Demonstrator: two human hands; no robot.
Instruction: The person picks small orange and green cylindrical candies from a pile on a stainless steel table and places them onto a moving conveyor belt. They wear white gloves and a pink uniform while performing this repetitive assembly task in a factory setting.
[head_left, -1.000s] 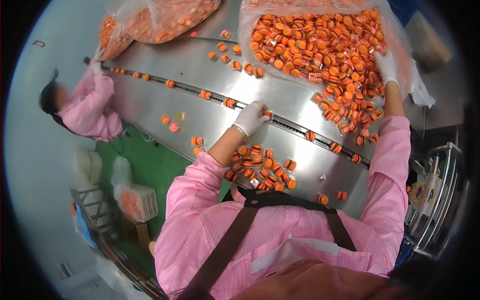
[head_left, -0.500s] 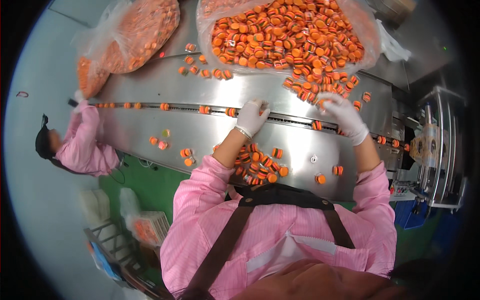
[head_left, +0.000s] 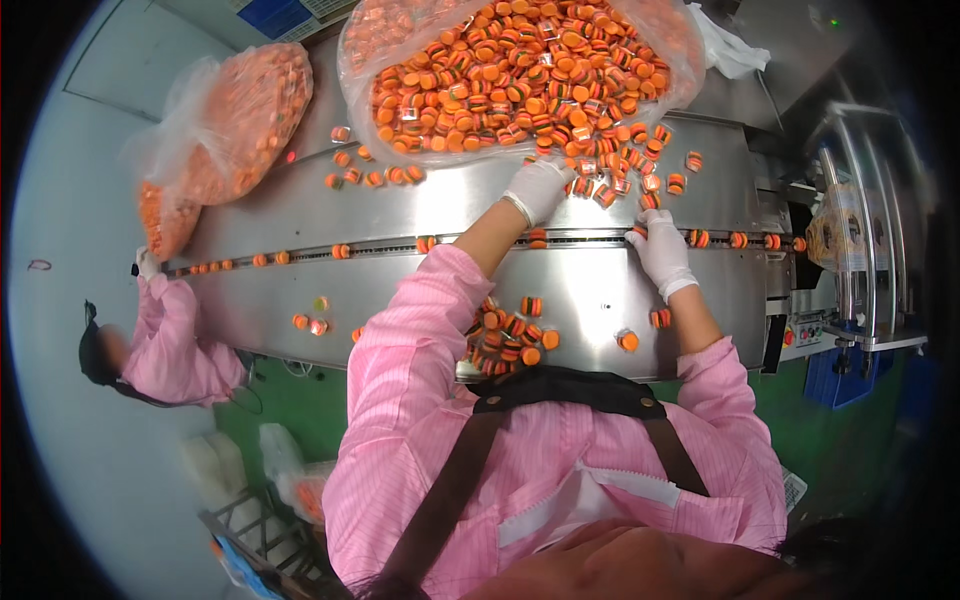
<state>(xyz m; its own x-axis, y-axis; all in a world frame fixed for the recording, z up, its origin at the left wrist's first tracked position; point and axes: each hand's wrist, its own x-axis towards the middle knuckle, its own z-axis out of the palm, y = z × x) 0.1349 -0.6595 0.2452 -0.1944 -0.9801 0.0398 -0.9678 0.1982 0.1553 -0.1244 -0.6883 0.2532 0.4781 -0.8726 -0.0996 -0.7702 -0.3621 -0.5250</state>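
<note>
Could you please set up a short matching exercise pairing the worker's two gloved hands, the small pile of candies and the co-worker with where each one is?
Things:
1. left hand
2. right hand
3. small pile of candies
4. co-worker

Places:
A. at the far left end of the steel table
B. on the near edge, in front of the pink coat
C. at the loose candies spilling from the big bag
D. on the narrow track

Pairs: 1-C, 2-D, 3-B, 4-A
</note>
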